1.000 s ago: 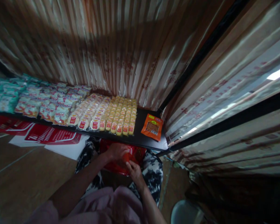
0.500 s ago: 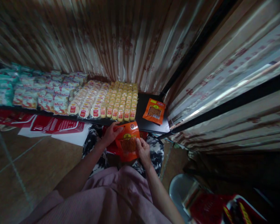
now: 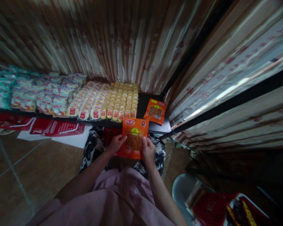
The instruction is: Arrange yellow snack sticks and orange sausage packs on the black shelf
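An orange snack packet (image 3: 134,141) with a clear window showing brown sticks is held upright over my lap, its printed front towards me. My left hand (image 3: 117,144) pinches its left edge, thumb on the front. On the opposite edge, my right hand (image 3: 148,150) grips it the same way; the fingers behind the packet are hidden. A second orange packet (image 3: 155,111) of the same kind lies at the right end of the black shelf (image 3: 143,98), beyond my right hand.
Rows of small yellow wrapped cakes (image 3: 122,100), round pale wrapped pieces (image 3: 89,99) and white-and-blue bags (image 3: 58,100) fill the shelf leftward. Red printed sheets (image 3: 56,126) hang below it. A pleated curtain (image 3: 122,40) and black poles (image 3: 226,110) border the shelf. A bucket (image 3: 182,191) stands lower right.
The packet has turned from tilted to upright and faces me squarely. My left hand has slid from its top left corner down to the left edge; my right hand has moved slightly right.
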